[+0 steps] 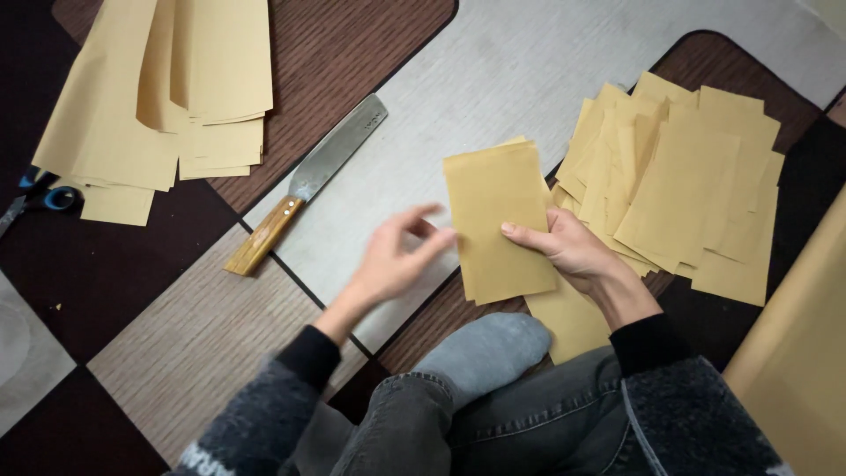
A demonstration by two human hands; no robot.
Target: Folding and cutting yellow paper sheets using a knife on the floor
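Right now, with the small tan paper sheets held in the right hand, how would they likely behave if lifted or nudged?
The tan paper sheets look thin and flat, so probably light and somewhat floppy. The right hand pinches them at one edge and they stay fairly straight, suggesting slight stiffness as a stack. Like the fanned pile beside them, they likely slide apart easily.

Your left hand point(392, 256) is smeared by motion, so you cannot tell whether its fingertips touch the tan paper sheet point(495, 220) held by your right hand point(573, 249), whose palm and lower fingers are hidden behind that sheet. The stack of long tan sheets point(167, 97) is cut off by the top edge, the blue-handled scissors point(40, 198) run off the left edge with the blades out of sight, and the large tan roll or sheet point(797, 353) at right is cropped by the right and bottom edges. Your grey sock point(489, 353) covers part of another tan sheet point(568, 322) lying under the held one.
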